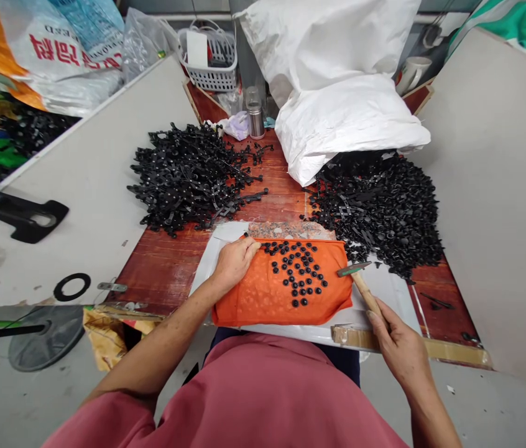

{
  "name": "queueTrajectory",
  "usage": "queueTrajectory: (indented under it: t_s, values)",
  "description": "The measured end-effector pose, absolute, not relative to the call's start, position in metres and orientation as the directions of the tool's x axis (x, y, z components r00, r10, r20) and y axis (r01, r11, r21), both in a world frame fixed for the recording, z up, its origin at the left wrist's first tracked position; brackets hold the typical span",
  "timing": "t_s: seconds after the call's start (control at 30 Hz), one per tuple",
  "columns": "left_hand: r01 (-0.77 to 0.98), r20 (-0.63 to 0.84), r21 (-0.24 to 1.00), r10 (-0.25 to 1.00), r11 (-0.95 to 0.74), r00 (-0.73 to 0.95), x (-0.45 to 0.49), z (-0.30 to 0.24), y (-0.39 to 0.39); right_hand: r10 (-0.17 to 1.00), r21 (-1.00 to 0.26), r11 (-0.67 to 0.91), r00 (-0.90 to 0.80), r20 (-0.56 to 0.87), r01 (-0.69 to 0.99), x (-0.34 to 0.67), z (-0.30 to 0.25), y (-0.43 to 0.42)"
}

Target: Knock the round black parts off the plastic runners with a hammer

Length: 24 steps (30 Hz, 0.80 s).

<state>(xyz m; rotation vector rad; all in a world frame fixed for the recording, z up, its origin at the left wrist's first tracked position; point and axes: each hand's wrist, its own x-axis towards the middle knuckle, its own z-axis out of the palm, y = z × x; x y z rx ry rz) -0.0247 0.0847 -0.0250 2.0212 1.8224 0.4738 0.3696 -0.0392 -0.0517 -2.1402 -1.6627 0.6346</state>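
Observation:
My right hand (398,345) is closed around the wooden handle of a small hammer (369,294). The hammer's metal head rests over the right edge of an orange cloth pad (249,302). Several round black plastic pieces (304,272) lie spread on the pad, in loose rows. At the pad's upper left corner, my left hand (235,261) has its fingertips pinched together beside the nearest black pieces. A small black bit (245,234) sticks out just above its fingers; the rest of what it pinches is hidden.
Linked black parts form a heap (188,177) at left; loose black pieces form another heap (384,211) at right, under a white sack (351,118). Grey panels (496,205) wall both sides. A stone slab (291,230), grey basket (214,68) and metal flask (256,118) stand behind.

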Motion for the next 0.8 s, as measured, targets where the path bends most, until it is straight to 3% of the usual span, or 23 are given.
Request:
queueTrajectory:
  t_s: [0.23, 0.6, 0.8]
  values:
    - [0.914, -0.046, 0.395, 0.992, -0.088, 0.116, -0.0202, -0.0219, 0.0827, 0.970, -0.545, -0.244, 0.201, -0.138, 0.802, 0.3692, -0.0517, -0.0393]
    - [0.875, -0.018, 0.474, 0.993, -0.096, 0.119, -0.0225, -0.0243, 0.0834, 0.973, -0.546, -0.231, 0.195, -0.123, 0.806, 0.3714, -0.0536, -0.0384]
    - [0.905, -0.034, 0.415, 0.992, -0.095, 0.119, -0.0213, -0.0238, 0.0833, 0.975, -0.560, -0.224, 0.192, -0.116, 0.798, 0.3755, -0.0609, -0.0400]
